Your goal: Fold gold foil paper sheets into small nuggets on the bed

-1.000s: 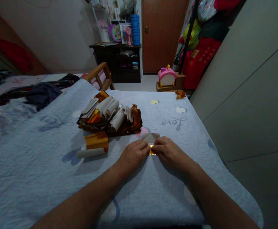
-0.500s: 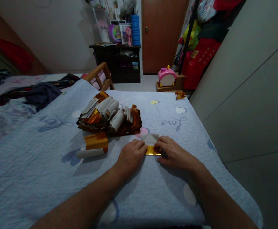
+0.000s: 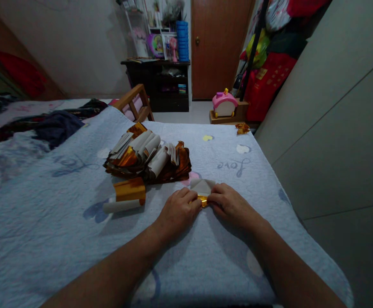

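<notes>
Folded gold-and-white paper (image 3: pixel 202 188) on the quilt (image 3: pixel 205 265), slightly off centre toward five o'clock, pinched narrowly in left hand (image 3: pixel 178 209) at its eight o'clock and right hand (image 3: pixel 231 204) at its four. Now showing less gold band (image 3: pixel 203 200) than half a second ago, with left thumb (image 3: pixel 196 204) farther across it and paper pile (image 3: pixel 158 161) unmoved at ten o'clock.

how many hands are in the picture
2: the left hand at the left of the gold-and-grey paper, the right hand at its right. No other hand shows.
</notes>
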The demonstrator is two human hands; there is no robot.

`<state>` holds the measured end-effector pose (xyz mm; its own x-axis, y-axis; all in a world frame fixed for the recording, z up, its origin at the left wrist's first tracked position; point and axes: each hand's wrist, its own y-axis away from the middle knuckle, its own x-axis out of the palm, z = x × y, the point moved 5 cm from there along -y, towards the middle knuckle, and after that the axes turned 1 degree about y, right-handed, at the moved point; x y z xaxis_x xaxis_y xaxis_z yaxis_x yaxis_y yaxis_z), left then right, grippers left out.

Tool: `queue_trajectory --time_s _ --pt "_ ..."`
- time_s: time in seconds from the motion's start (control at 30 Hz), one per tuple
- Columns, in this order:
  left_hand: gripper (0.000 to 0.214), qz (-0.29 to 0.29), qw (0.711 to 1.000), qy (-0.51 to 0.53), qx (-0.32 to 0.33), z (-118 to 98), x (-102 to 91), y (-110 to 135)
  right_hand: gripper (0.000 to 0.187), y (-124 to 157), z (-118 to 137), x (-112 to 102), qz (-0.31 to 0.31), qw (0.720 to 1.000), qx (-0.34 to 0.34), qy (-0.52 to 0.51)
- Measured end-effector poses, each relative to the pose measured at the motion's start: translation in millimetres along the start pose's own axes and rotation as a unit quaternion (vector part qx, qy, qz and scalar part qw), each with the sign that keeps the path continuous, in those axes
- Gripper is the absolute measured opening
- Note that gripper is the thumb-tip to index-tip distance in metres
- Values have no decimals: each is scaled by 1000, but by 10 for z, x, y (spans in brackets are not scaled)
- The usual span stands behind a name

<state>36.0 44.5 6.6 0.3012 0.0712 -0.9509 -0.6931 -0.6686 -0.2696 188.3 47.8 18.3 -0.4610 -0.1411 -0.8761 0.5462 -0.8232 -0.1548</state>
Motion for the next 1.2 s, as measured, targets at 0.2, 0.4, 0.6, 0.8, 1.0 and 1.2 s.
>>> queue_trajectory --time_s 0.2,0.4,0.6,0.8,1.0,1.2 --pt "14 6 1000 17 12 58 -1 34 23 -1 40 34 -6 999 -18 -48" --pt "18 0 996 93 -16 146 -38 42 20 14 25 80 8 998 10 -57" --pt "17 -12 984 173 -44 189 -31 20 21 36 22 55 25 997 41 -57" --pt "15 -25 977 201 -66 219 9 -9 22 15 27 48 -5 995 50 -87" --pt "17 -16 975 215 -54 192 43 -39 13 -14 -56 128 8 991 127 -41" --pt "14 7 967 242 -80 170 14 -60 12 -16 -75 167 18 984 174 16"
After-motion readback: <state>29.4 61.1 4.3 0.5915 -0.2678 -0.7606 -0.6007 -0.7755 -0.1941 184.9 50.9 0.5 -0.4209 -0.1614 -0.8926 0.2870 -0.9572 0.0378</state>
